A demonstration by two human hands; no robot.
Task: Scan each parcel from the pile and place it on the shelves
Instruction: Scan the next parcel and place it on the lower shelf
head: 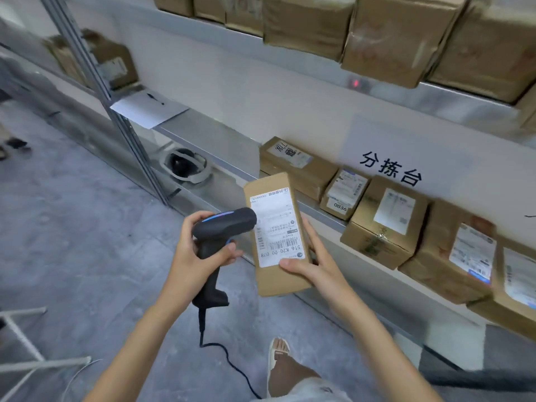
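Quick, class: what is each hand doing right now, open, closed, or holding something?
Left hand: grips the handle of the black barcode scanner.
Right hand: holds the flat cardboard parcel, label facing up.

A grey metal shelf (319,211) runs along the white wall and carries a row of taped cardboard parcels (385,224), each with a white label facing up, set side by side toward the right. At its left end lies a white sheet of paper (148,110). The upper shelf (452,95) holds more cardboard boxes (397,39), packed close together. Below, on the mottled grey floor (72,242), a white and black helmet-like object (187,166) sits under the shelf.
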